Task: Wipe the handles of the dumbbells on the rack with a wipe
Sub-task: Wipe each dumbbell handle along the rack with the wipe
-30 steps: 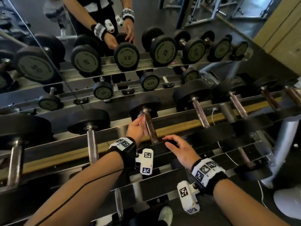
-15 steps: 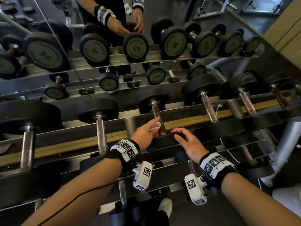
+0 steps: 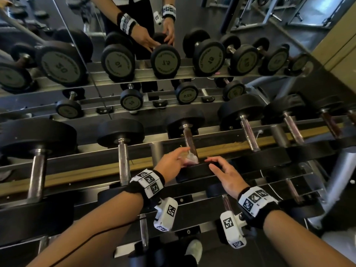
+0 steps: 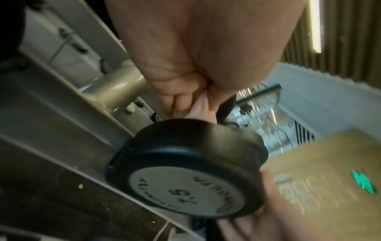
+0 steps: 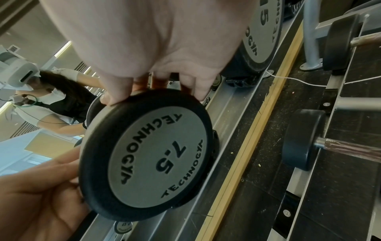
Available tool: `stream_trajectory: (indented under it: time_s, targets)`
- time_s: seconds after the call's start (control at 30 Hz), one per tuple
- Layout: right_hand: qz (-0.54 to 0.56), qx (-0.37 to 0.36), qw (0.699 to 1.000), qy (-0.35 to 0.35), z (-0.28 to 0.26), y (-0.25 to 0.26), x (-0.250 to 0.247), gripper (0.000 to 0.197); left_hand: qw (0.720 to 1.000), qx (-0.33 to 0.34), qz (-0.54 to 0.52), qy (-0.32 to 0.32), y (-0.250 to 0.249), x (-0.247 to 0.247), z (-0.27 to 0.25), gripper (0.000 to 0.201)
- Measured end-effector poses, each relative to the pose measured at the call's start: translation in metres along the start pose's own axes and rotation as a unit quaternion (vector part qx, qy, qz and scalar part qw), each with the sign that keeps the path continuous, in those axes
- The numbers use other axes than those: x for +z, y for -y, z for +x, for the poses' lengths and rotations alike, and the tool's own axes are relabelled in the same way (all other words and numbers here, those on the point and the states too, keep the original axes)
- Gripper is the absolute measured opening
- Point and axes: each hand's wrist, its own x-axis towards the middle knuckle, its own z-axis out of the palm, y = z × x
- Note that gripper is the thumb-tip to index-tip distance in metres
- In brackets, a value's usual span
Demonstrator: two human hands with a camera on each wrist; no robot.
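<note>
**Operator:** Two hands on one dumbbell here. My left hand [image 3: 169, 163] has its fingers curled round a crumpled white wipe [image 3: 189, 158] and presses it against the near end of the handle [image 3: 188, 140], just where the bar meets the near weight head [image 3: 194, 171]. My right hand [image 3: 226, 174] lies over that head with the fingers spread and only lightly bent, steadying it, not clamping it.

**Observer:** Which dumbbell is it?

**Operator:** The 7.5, going by the end plate [image 5: 156, 156] in the right wrist view. It sits on the upper tier of the rack [image 3: 221, 139], between a heavier neighbour to the left and another to the right.

**Observer:** What worries you?

**Operator:** Several things. The head is round, so I judge a hard push along the bar could roll it in its cradle, and my right hand may not stop that. The wipe is bunched small; it could slip out of my fingers and drop through the gap between the rails to the lower tier. My left fingertips sit close to the junction of bar and head, so a shift of the weight could pinch them.

**Observer:** And coverage?

**Operator:** The underside of the bar is hidden from me. I cannot tell whether the wipe reaches it, so a patch may get missed.
</note>
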Motion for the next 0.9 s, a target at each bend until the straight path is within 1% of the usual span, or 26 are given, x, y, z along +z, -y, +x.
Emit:
stream_trajectory:
  time_s: [0.03, 0.07, 0.1, 0.13, 0.17, 0.23, 0.27, 0.33, 0.37, 0.4, 0.43, 0.47, 0.5, 0.53, 0.57, 0.6, 0.63, 0.67, 0.7, 0.73, 0.77, 0.8, 0.87, 0.9]
  targets:
    - [-0.004, -0.003, 1.000, -0.002, 0.000, 0.000, 0.000, 0.018, 0.995, -0.008, -0.094, -0.036, 0.001, 0.000, 0.002, 0.044]
    - [-0.008, -0.008, 1.000, -0.007, 0.000, -0.001, 0.000, 0.018, 0.985, -0.014, -0.145, -0.090, 0.003, -0.003, 0.005, 0.042]
    - [-0.012, -0.012, 1.000, -0.013, 0.001, -0.002, 0.000, 0.018, 0.980, -0.014, -0.132, -0.145, 0.002, -0.005, 0.008, 0.040]
    - [-0.016, -0.013, 1.000, -0.017, 0.002, -0.003, 0.000, 0.018, 0.981, -0.002, -0.088, -0.175, 0.000, -0.006, 0.010, 0.039]
    - [-0.018, -0.010, 1.000, -0.018, 0.002, -0.003, 0.001, 0.018, 0.984, 0.016, -0.050, -0.172, 0.000, -0.006, 0.013, 0.040]
    - [-0.019, -0.007, 1.000, -0.017, 0.003, -0.004, 0.001, 0.018, 0.993, 0.030, 0.008, -0.118, -0.003, 0.002, 0.018, 0.041]
    - [-0.017, -0.009, 1.000, -0.018, 0.002, -0.005, 0.001, 0.018, 0.995, 0.027, 0.039, -0.089, -0.003, 0.007, 0.021, 0.043]
    - [-0.014, -0.016, 1.000, -0.023, 0.003, -0.005, 0.002, 0.018, 0.990, 0.026, 0.128, -0.051, 0.003, 0.016, 0.025, 0.044]
    - [-0.013, -0.018, 0.999, -0.026, 0.003, -0.005, 0.002, 0.017, 0.987, 0.027, 0.152, -0.046, 0.007, 0.018, 0.028, 0.044]
    - [-0.012, -0.017, 0.999, -0.027, 0.002, -0.004, 0.002, 0.018, 0.989, 0.009, 0.145, -0.033, 0.009, 0.017, 0.027, 0.043]
    - [-0.011, -0.014, 0.999, -0.027, 0.002, -0.004, 0.003, 0.018, 0.994, -0.005, 0.109, -0.010, 0.011, 0.016, 0.026, 0.045]
    - [-0.009, -0.011, 1.000, -0.026, 0.002, -0.003, 0.003, 0.019, 0.999, -0.011, 0.050, 0.008, 0.014, 0.016, 0.025, 0.050]
    - [-0.007, -0.008, 1.000, -0.025, 0.001, -0.002, 0.003, 0.019, 0.998, -0.003, 0.055, -0.005, 0.017, 0.017, 0.025, 0.050]
    - [-0.006, -0.007, 1.000, -0.025, 0.000, 0.000, 0.003, 0.020, 0.999, -0.009, 0.040, -0.004, 0.014, 0.015, 0.021, 0.040]
    - [-0.006, -0.006, 1.000, -0.025, -0.001, 0.001, 0.003, 0.020, 0.999, -0.025, 0.016, 0.013, 0.014, 0.012, 0.021, 0.023]
    - [-0.006, -0.005, 1.000, -0.025, -0.001, 0.002, 0.003, 0.021, 0.998, -0.050, -0.012, 0.026, 0.013, 0.011, 0.019, 0.023]
    - [-0.007, -0.003, 1.000, -0.024, -0.002, 0.003, 0.003, 0.021, 0.999, -0.046, -0.003, 0.020, 0.013, 0.009, 0.018, 0.033]
    - [-0.007, -0.001, 1.000, -0.025, -0.003, 0.004, 0.003, 0.022, 0.997, -0.046, -0.057, 0.013, 0.010, 0.006, 0.015, 0.036]
    - [-0.007, -0.001, 1.000, -0.026, -0.003, 0.004, 0.003, 0.022, 0.992, -0.032, -0.121, -0.009, 0.013, 0.003, 0.017, 0.034]
    - [-0.008, -0.003, 1.000, -0.028, -0.003, 0.003, 0.004, 0.023, 0.983, -0.031, -0.172, -0.051, 0.014, -0.002, 0.021, 0.032]
    - [-0.009, -0.005, 0.999, -0.030, -0.004, 0.003, 0.005, 0.023, 0.973, -0.024, -0.211, -0.091, 0.011, -0.006, 0.022, 0.029]
    - [-0.008, -0.007, 0.999, -0.033, -0.004, 0.002, 0.006, 0.024, 0.966, -0.017, -0.233, -0.106, 0.011, -0.009, 0.024, 0.027]
    - [0.002, -0.007, 0.999, -0.034, -0.005, 0.001, 0.008, 0.025, 0.947, -0.035, -0.309, -0.083, 0.009, -0.009, 0.029, 0.024]
    - [0.002, -0.007, 0.999, -0.035, -0.005, 0.000, 0.008, 0.025, 0.952, -0.034, -0.293, -0.080, 0.005, -0.005, 0.029, 0.023]
